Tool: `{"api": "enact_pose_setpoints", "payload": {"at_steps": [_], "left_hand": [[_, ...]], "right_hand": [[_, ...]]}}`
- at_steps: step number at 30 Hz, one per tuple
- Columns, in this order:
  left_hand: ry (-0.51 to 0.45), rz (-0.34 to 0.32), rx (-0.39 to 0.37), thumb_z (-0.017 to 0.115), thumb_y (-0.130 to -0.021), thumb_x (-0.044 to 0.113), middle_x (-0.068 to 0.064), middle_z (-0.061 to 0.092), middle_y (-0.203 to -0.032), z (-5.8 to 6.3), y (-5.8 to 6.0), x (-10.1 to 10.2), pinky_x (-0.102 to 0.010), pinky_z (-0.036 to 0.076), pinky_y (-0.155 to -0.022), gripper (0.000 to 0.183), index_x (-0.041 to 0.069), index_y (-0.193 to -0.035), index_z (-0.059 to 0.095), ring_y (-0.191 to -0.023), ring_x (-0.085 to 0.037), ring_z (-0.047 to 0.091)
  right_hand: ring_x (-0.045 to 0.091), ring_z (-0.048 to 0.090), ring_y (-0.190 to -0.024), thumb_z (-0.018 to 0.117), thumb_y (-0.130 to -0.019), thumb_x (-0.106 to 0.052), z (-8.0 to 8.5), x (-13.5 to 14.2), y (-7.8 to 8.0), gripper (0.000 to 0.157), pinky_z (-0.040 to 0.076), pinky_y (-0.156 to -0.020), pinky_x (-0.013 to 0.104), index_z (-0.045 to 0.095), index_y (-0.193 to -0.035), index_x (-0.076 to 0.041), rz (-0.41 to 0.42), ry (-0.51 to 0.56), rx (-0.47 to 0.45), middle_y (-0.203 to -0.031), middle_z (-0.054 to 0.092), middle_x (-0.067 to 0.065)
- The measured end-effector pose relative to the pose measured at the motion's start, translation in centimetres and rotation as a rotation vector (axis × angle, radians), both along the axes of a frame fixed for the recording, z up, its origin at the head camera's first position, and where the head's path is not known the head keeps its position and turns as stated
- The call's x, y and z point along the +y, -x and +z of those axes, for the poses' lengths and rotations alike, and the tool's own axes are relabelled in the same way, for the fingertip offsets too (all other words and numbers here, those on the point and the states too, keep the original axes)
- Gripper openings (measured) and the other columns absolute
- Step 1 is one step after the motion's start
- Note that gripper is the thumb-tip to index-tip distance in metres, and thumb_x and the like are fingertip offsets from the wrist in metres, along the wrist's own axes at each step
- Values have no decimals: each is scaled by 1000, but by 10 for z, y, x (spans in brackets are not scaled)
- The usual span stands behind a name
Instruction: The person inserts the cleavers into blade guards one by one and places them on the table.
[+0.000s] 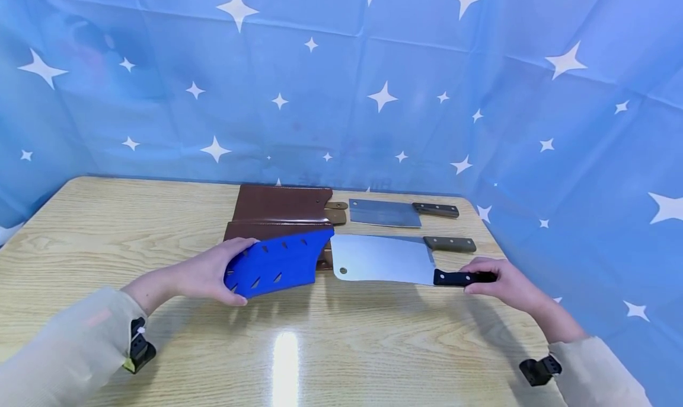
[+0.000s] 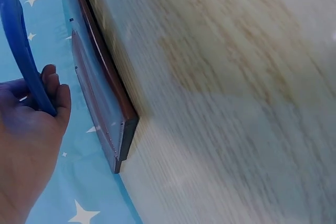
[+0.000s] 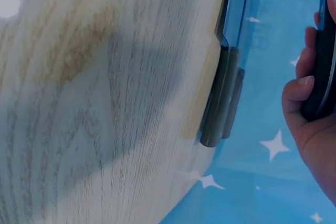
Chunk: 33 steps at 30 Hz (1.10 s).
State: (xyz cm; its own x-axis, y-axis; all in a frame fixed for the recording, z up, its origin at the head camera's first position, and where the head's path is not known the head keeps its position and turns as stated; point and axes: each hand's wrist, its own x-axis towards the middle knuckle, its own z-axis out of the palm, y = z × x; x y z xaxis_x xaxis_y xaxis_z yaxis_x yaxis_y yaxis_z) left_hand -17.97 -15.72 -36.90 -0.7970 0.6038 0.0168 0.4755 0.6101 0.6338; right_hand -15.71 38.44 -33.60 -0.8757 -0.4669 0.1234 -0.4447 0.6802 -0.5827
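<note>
Over the table, my left hand (image 1: pixel 216 274) grips the closed end of a blue knife sheath (image 1: pixel 293 258) with triangular cutouts, thumb at its lower edge. In the left wrist view, the fingers of that hand (image 2: pixel 26 124) curl around the thin blue sheath (image 2: pixel 20 40). On the right, my right hand (image 1: pixel 501 283) holds a cleaver (image 1: pixel 384 258) by its black riveted handle. Its broad blade points left, with its front end right at the sheath's right edge. The right wrist view shows the hand (image 3: pixel 310 108) wrapped around the black handle (image 3: pixel 321 72).
Two brown leather sheaths (image 1: pixel 283 204) lie at the back of the wooden table (image 1: pixel 133 229), partly behind the blue sheath. To their right lie a cleaver (image 1: pixel 384 213) with a dark handle and another with a brown handle (image 1: pixel 450 244). A starry blue curtain (image 1: pixel 341 69) hangs behind.
</note>
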Motion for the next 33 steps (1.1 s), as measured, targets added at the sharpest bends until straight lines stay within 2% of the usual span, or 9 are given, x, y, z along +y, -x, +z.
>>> {"api": "enact_pose_setpoints", "payload": {"at_steps": [5, 7, 15, 24, 33], "left_hand": [[40, -57, 55, 82, -61, 37, -15, 43, -135, 0, -1, 3, -47, 42, -91, 99, 1, -140, 34, -120, -30, 42], [46, -74, 55, 82, -61, 37, -14, 43, -135, 0, -1, 4, -47, 42, -92, 99, 2, -139, 34, -120, -29, 41], [52, -88, 66, 82, -61, 36, -12, 43, -135, 0, -2, 7, -47, 42, -92, 99, 1, -140, 34, -121, -29, 41], [90, -72, 86, 83, -60, 39, -13, 43, -136, -1, 1, 7, -46, 43, -90, 102, 0, -140, 34, -121, -30, 42], [103, -71, 123, 82, -61, 41, -15, 44, -134, 4, 0, 16, -47, 44, -89, 101, -2, -140, 34, -120, -32, 41]], "right_hand": [[-2, 53, -80, 73, -77, -3, -3, -5, 2, 23, 44, -62, 21, 71, -99, -2, 53, 17, -3, -94, 63, -13], [-2, 53, -80, 73, -76, -4, -5, -8, 2, 22, 44, -62, 22, 71, -99, -3, 58, 5, -2, -93, 64, -10], [3, 52, -76, 73, -78, -7, -5, -17, 5, 21, 43, -60, 23, 71, -99, -6, 66, 5, -67, -90, 65, -1], [1, 52, -76, 73, -79, -9, -2, -21, 8, 22, 43, -60, 23, 71, -100, -5, 50, -23, -47, -91, 65, 0], [-1, 53, -78, 73, -79, -15, -5, -44, 10, 29, 46, -60, 24, 70, -105, -2, 29, -48, -79, -98, 65, 11]]}}
